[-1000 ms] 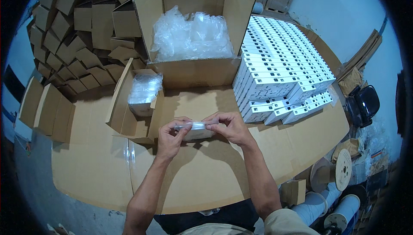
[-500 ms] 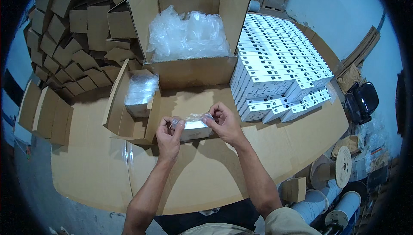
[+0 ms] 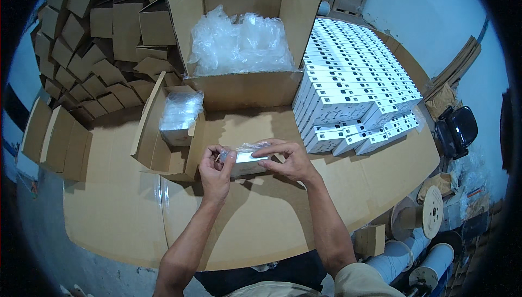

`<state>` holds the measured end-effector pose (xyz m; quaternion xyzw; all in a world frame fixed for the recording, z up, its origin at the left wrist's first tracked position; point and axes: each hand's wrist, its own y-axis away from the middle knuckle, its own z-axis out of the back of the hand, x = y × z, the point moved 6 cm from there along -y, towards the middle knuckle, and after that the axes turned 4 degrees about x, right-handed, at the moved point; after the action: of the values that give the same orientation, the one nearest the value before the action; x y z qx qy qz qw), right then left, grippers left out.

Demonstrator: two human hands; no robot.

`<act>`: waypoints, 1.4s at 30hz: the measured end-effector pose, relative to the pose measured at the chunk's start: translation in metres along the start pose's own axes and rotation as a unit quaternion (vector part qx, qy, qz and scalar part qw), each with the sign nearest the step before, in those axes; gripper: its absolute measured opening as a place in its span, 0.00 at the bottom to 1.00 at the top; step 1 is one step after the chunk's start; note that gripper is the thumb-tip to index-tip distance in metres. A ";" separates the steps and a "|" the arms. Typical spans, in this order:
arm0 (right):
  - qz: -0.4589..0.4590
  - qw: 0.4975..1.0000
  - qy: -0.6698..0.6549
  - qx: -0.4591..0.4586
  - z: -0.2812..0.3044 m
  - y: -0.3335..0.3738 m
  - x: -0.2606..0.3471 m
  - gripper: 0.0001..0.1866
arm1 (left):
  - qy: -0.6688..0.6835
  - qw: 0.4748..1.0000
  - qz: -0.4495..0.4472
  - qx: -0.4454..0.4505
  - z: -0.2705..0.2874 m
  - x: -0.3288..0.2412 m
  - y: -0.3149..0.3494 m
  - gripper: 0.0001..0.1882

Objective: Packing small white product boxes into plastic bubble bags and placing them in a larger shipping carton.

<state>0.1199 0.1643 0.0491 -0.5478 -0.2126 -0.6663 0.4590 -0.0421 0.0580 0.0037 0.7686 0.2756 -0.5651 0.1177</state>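
Note:
A small white box (image 3: 248,169) sits on the cardboard-covered table in front of me, with a clear plastic bag (image 3: 251,147) bunched along its top. At the box's left end, my left hand (image 3: 217,167) is closed, thumb and fingers pinching the bag. My right hand (image 3: 291,160) grips the right end, its fingers bent over the top and the thumb against the near side. Just left of my hands stands an open cardboard carton (image 3: 145,134) holding several plastic-wrapped boxes (image 3: 181,111) in its far part.
A large open carton (image 3: 244,89) full of clear plastic bags (image 3: 239,44) stands at the back. Stacked white boxes (image 3: 348,85) fill the back right. Empty cartons (image 3: 103,41) pile up at far left; another open carton (image 3: 65,142) stands at the left edge. Spools (image 3: 433,213) lie lower right.
My right hand has shifted from pinching the raised bag edge to lying over the box's right end, fingers stretched further left. The left hand keeps its pinch.

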 end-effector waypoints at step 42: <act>0.002 0.967 0.253 -0.025 0.004 0.001 0.036 0.15 | -0.209 0.971 0.030 0.112 -0.007 0.001 0.009 0.18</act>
<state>0.1236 0.1538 0.0833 -0.3734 -0.0720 -0.7873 0.4854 -0.0309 0.0543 0.0042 0.6498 0.1567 -0.7366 0.1028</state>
